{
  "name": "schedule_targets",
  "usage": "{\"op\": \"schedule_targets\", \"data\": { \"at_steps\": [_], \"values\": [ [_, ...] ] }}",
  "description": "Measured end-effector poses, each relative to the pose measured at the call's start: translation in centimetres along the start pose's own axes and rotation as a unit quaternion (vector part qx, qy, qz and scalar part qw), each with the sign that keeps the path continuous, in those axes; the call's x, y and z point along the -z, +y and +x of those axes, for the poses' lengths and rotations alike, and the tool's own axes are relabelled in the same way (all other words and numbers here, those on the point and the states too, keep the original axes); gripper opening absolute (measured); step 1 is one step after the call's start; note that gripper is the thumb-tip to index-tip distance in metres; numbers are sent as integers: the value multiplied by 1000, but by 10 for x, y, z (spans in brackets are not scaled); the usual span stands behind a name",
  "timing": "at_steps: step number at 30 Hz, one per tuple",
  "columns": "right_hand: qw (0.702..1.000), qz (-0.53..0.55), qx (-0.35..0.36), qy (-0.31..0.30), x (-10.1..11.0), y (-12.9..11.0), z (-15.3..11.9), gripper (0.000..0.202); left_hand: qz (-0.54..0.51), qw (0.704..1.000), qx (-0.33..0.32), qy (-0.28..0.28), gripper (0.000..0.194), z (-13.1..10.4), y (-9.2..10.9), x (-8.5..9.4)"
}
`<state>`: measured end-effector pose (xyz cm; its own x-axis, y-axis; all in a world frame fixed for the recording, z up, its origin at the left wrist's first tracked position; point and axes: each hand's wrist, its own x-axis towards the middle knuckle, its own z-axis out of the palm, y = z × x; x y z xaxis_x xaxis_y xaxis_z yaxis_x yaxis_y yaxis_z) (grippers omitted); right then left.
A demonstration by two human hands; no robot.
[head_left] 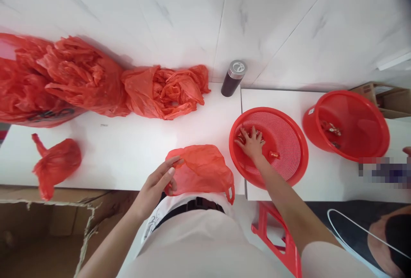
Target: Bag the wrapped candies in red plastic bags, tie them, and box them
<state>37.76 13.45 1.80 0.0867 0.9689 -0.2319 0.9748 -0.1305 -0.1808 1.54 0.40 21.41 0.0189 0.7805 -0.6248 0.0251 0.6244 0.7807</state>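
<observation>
With the left hand (pixel 160 179), gripping one red bag (pixel 201 168) by its left end; with the right hand (pixel 253 144), spread wide, reaching over small wrapped pieces (pixel 275 155) inside one basket (pixel 304 149). Lying left of the basket at the table's (pixel 122 153) near edge, long axis running left to right, with one handle loop (pixel 233 194) pointing toward the wearer. Farther right, one bucket (pixel 362 119) with shiny bits (pixel 335 130) inside.

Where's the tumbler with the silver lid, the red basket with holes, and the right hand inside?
Dark tumbler (pixel 230 84): head view, on its side.
Red mesh basket (pixel 288 143): head view, on its mesh wall.
Right hand (pixel 253 145): head view, back of the hand.
</observation>
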Motion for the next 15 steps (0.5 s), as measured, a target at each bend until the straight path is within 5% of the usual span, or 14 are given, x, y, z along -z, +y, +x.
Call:
{"op": "schedule_targets", "data": {
  "at_steps": [2, 8, 15],
  "values": [
    [999, -47, 24, 10, 0, 9, -8, 61, -4, 1000, 6, 13, 54, -2, 1, -1],
    [990, -51, -129, -21, -1, 48, -50, 66, -16, 999, 18, 38, 56, -3, 5, 0],
    [996, 74, -55, 18, -7, 16, -63, 49, -33, 999, -5, 35, 51, 8, 5, -6]
  ]
}}
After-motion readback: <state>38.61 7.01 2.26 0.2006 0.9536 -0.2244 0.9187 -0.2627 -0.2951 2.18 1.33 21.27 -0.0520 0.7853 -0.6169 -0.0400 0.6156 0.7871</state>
